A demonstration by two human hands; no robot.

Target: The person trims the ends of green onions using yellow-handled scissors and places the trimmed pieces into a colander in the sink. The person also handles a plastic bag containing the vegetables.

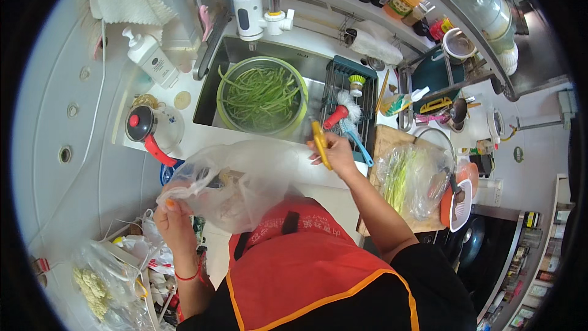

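Note:
My left hand (173,220) pinches the rim of a translucent plastic bag (257,165), which hangs in front of the red apron. Something pale shows dimly through the bag; I cannot tell what it is. In my right hand (339,152) is a small tool with a yellow handle (319,140), held above the sink's front edge; its working end is blurred. Ahead, a basin with a light-green rim (301,117) stands in the stainless-steel sink (209,101), holding long green beans (262,92) in water.
A dark drying rack (351,66) with brushes sits at the sink's right. Beyond it, a wooden cutting board (386,140) carries bagged green stalks (398,172). At left stand a glass pot with a red handle (158,147) and a white pump bottle (151,57). A faucet (274,20) overhangs the sink.

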